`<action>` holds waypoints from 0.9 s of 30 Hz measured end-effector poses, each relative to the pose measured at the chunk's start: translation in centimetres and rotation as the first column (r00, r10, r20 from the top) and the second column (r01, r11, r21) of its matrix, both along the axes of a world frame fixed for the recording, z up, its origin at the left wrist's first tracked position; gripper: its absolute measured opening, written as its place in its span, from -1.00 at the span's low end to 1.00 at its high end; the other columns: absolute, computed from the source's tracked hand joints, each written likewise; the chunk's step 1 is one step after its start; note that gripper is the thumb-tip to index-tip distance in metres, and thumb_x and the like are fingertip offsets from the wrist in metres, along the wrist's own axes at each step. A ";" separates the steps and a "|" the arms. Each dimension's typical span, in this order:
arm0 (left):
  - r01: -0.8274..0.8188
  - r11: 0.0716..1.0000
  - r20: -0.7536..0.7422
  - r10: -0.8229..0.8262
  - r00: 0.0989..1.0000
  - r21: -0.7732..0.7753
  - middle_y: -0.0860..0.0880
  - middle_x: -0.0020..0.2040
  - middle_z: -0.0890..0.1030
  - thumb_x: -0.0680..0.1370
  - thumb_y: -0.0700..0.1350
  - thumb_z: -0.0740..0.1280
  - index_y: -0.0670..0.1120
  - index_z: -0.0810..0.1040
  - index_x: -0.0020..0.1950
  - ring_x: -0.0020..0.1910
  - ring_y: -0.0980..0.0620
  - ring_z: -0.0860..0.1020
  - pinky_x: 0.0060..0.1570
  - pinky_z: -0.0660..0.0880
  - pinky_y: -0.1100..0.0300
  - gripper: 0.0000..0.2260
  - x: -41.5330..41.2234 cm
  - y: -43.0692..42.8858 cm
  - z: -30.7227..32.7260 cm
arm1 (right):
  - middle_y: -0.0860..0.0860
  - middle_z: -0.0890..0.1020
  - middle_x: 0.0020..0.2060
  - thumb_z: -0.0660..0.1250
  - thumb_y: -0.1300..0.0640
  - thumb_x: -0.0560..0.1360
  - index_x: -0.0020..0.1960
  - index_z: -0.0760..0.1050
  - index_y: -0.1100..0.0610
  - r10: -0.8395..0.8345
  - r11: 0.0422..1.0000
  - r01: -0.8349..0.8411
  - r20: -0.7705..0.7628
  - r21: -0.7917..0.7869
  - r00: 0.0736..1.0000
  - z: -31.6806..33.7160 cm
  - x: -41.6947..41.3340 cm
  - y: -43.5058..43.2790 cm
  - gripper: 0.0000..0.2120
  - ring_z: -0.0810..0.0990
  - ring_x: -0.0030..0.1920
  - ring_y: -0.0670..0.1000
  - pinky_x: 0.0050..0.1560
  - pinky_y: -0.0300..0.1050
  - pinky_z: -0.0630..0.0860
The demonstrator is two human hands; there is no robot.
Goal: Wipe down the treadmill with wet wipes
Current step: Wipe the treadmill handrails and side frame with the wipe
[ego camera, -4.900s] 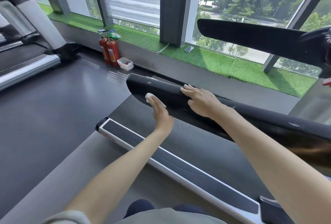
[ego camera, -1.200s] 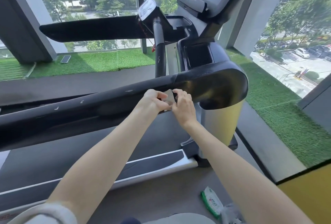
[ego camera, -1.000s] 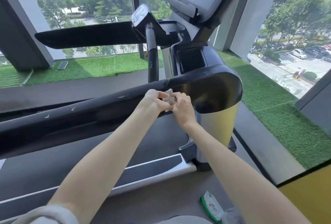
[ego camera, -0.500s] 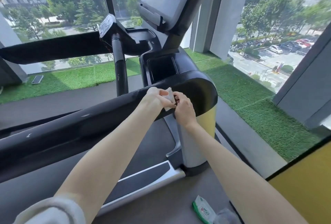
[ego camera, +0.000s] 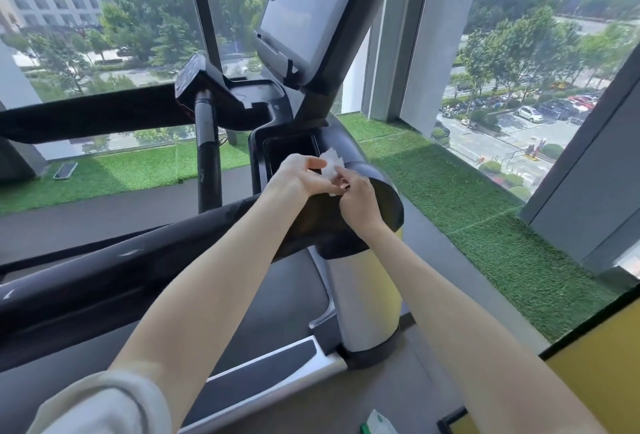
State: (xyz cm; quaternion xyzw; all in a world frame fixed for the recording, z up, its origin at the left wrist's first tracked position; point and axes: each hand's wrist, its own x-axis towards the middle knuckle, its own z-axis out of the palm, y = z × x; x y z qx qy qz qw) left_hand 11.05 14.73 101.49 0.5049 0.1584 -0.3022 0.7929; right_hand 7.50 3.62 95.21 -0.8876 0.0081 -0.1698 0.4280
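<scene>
A black treadmill handrail (ego camera: 114, 277) runs from the lower left up to its rounded front end (ego camera: 384, 205) beside the console tray (ego camera: 291, 156). Just above that end I hold a small white wet wipe (ego camera: 330, 165) with both hands. My left hand (ego camera: 299, 175) pinches its left side with thumb and curled fingers. My right hand (ego camera: 356, 203) pinches its lower right edge. The wipe sticks up, crumpled, between the two hands. The treadmill's screen (ego camera: 304, 14) rises above.
A green-and-white wet wipe pack (ego camera: 379, 425) lies on the floor at the bottom edge. The treadmill's silver upright (ego camera: 363, 298) and side rail (ego camera: 263, 378) stand below my arms. Artificial grass (ego camera: 485, 211) and windows lie beyond. A yellow surface (ego camera: 595, 381) is at the lower right.
Since the earliest frame I have moved from the handrail's rear end to its front. In the last second both hands rose slightly with the wipe, which now stands out more between them.
</scene>
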 end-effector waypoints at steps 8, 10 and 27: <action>0.053 0.973 0.317 0.021 0.948 -0.225 -0.18 0.18 0.57 0.53 -0.25 0.12 -0.19 0.43 0.09 0.22 -0.13 0.55 0.37 0.23 -0.25 -0.82 1.1 0.9 1.7 | 0.14 0.59 0.13 0.06 0.50 0.41 0.28 0.49 0.25 -0.220 0.910 0.170 0.091 0.379 0.971 4.0 0.8 -1.6 -0.49 0.56 0.12 0.07 0.13 -0.20 0.47; 0.056 0.992 0.374 -0.011 0.927 -0.110 -0.16 0.09 0.63 0.57 -0.11 0.16 -0.16 0.49 0.07 0.19 -0.11 0.57 0.34 0.28 -0.21 -0.81 1.3 2.1 1.5 | 0.14 0.62 -0.01 0.09 0.45 0.46 0.19 0.54 0.27 -0.214 0.852 0.191 -0.010 0.487 0.977 3.8 1.4 -1.7 -0.60 0.60 -0.07 0.03 -0.01 -0.18 0.52; 0.155 0.949 0.585 -0.293 0.756 0.276 -0.15 0.11 0.56 0.48 -0.34 0.31 -0.15 0.52 0.20 0.09 -0.09 0.57 -0.03 0.60 0.05 -0.69 0.1 8.7 -1.7 | 0.06 0.64 -0.13 0.24 0.07 0.58 -0.02 0.57 0.10 0.175 0.636 0.002 -0.147 0.772 0.974 1.8 0.8 4.1 -0.84 0.62 -0.11 0.02 -0.18 -0.15 0.53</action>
